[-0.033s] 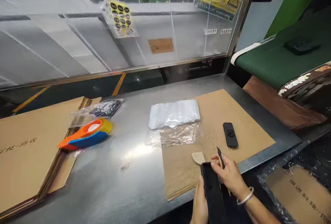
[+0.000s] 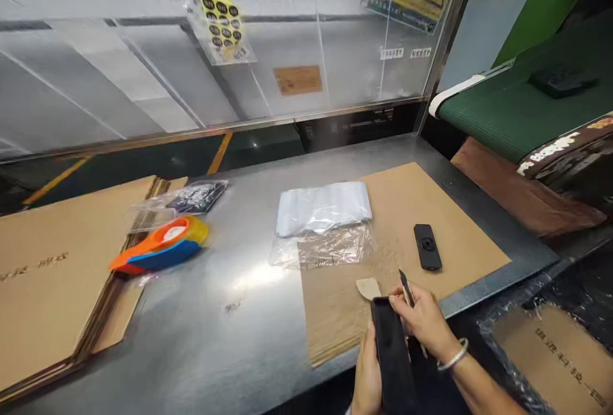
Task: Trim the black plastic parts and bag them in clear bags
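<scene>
Holding in the left hand (image 2: 368, 373), at the near edge and right of the middle, a black rectangular shell with a raised rim (image 2: 393, 351). Gripping in the right hand (image 2: 424, 319), just to the right of it, a slim pen-shaped knife with a dark tip (image 2: 406, 288), pointed toward the far side, with fingertips at the shell's far right corner. Worn on the right wrist: a pale ring-shaped bracelet (image 2: 453, 356).

Just beyond the shell's far end, a cream fan-shaped flat piece (image 2: 368, 288), lying on a flat stack of brown cardboard sheets (image 2: 469, 223). Also on those sheets, farther right, a black rectangular block with a round centre (image 2: 428, 248). Toward the far left of them, partly overlapping, a whitish folded bundle in clear plastic (image 2: 323, 207).

Underneath, a grey metal table (image 2: 205, 351). At its left, a taller stack of brown flattened cardboard (image 2: 52, 274), with an orange, blue and yellow tape dispenser (image 2: 165, 256) resting against its right side and a dark packet in clear plastic (image 2: 198, 196) just beyond. At the far right, a green conveyor belt (image 2: 502, 108).
</scene>
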The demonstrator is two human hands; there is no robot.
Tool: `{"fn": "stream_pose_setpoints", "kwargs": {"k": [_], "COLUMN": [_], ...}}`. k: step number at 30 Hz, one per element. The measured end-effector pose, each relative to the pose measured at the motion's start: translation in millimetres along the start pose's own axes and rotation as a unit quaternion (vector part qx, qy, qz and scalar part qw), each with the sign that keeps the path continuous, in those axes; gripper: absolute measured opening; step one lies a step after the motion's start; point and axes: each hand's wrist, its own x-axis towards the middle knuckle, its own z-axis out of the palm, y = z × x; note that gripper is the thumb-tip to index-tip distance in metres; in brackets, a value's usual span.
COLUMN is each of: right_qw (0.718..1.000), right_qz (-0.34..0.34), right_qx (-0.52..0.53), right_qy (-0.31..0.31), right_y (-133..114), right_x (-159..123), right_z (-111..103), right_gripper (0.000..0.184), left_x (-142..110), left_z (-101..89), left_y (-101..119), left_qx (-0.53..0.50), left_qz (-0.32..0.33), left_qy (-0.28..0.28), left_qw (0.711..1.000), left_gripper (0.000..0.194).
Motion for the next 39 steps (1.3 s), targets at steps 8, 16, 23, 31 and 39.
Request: {"fn": "stream_pose_setpoints", "kwargs": {"k": [8, 16, 23, 31, 39], "right_qw": [0.995, 0.965, 0.96, 0.989, 0.98], "right_qz": [-0.015, -0.084, -0.123, -0.104, 0.041], "right_qx": [-0.085, -0.232, -0.235, -0.032, 0.168], "right_qy": [0.041, 0.088, 0.093, -0.105, -0.095], "right_y": [20, 48, 49, 11, 12], "right_x": [25, 47, 41, -12, -13], "right_z": [4, -9, -12, -5, 6], "right_gripper": [0.037, 0.043, 0.043, 0.039, 0.043], "left_x": [-12, -18, -8, -8, -11], "left_z": [-12.8, -4.2, -4.3, -3.4, -10.8], "left_y": [18, 25, 13, 7, 1], "left_qx": [0.014, -0.002, -0.009, 0.068, 0.143], "left_qz": [-0.048, -0.021, -0.021, 0.057, 0.082], "left_qy": [-0.087, -0.03, -0.026, 0.001, -0.053], "left_qw": [0.995, 0.999, 0.999, 0.996, 0.985], "left_gripper": [0.061, 0.055, 0.055, 0.054, 0.056]}}
